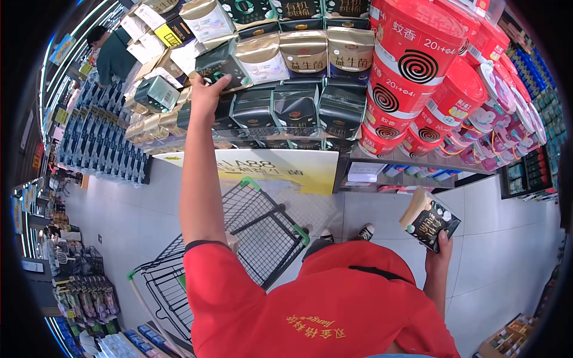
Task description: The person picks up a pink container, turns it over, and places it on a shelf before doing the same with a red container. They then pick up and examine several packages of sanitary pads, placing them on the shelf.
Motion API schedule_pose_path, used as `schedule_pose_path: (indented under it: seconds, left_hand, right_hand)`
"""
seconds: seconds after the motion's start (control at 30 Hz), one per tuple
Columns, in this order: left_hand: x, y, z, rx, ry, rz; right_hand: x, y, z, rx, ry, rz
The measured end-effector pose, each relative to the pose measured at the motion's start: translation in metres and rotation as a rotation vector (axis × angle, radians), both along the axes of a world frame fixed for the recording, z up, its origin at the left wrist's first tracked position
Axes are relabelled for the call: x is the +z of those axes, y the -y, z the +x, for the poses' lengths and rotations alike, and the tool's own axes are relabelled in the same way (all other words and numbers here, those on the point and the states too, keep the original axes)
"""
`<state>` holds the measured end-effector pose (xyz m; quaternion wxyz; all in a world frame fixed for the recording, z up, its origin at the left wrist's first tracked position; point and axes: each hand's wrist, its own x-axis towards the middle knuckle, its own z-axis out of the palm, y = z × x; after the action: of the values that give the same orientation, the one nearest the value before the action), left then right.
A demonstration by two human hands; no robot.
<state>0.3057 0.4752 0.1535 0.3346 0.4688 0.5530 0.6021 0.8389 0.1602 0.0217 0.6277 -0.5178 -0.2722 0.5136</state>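
Observation:
My left hand (209, 98) reaches up to the stacked display and is closed on the edge of a dark green sanitary pad pack (222, 61). This pack lies tilted among gold-and-white packs (261, 58) and other dark green packs (295, 107). Low on the right, over the floor, my right hand (440, 249) grips another sanitary pad pack (431, 219), dark with a beige side, gold characters and white flowers. Part of my right hand is hidden behind that pack. A green box-like pack (156, 94) sits left of my left hand.
A black wire shopping cart (256, 238) with green corners stands below my left arm. Red tubs of mosquito coils (412, 59) are piled right of the packs. A yellow-and-white sign (280, 170) fronts the display. Another person (113, 56) in dark clothing stands at the far left.

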Motion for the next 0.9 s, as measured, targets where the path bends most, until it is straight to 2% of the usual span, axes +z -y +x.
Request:
schedule_pose_path:
  seconds: [0.1, 0.2, 0.27, 0.33, 0.4, 0.47, 0.53, 0.63, 0.73, 0.8, 0.87, 0.9]
  left_hand:
    - [-0.005, 0.001, 0.004, -0.022, -0.137, 0.090]
    - [-0.003, -0.001, 0.012, 0.090, -0.127, 0.173]
    - [-0.005, -0.008, 0.010, 0.083, -0.129, 0.143]
    - [-0.010, -0.013, 0.011, 0.065, -0.043, 0.251]
    - [-0.014, -0.018, 0.009, 0.058, -0.079, 0.232]
    - [-0.008, -0.012, 0.016, 0.165, -0.307, 0.169]
    - [-0.004, -0.008, 0.014, 0.160, -0.301, 0.093]
    - [-0.002, -0.008, 0.007, 0.088, -0.277, 0.050]
    - [0.001, 0.001, 0.011, 0.189, -0.213, 0.141]
    - [0.032, 0.046, 0.051, 0.234, -0.390, 0.330]
    - [0.048, 0.096, 0.096, -0.206, -0.351, 0.204]
    - [0.049, 0.120, 0.117, -0.385, -0.416, 0.205]
  right_hand:
    - [-0.005, -0.001, -0.005, -0.031, 0.044, -0.001]
    - [-0.006, 0.000, -0.010, -0.032, 0.037, -0.006]
    - [-0.007, 0.001, -0.011, -0.029, 0.032, -0.010]
    - [-0.008, 0.002, -0.013, -0.037, 0.036, -0.009]
    - [-0.009, 0.002, -0.013, -0.048, 0.037, -0.017]
    - [-0.010, 0.003, -0.012, -0.053, 0.039, -0.027]
    - [-0.007, 0.005, -0.006, 0.002, -0.056, -0.057]
    - [0.002, 0.000, -0.011, -0.047, -0.003, -0.038]
    - [0.015, -0.006, -0.011, 0.060, 0.111, 0.007]
    - [0.026, -0.014, -0.016, 0.073, 0.123, -0.010]
    - [0.041, -0.029, -0.031, 0.153, 0.142, -0.016]
    - [0.044, -0.037, -0.038, 0.177, 0.174, -0.029]
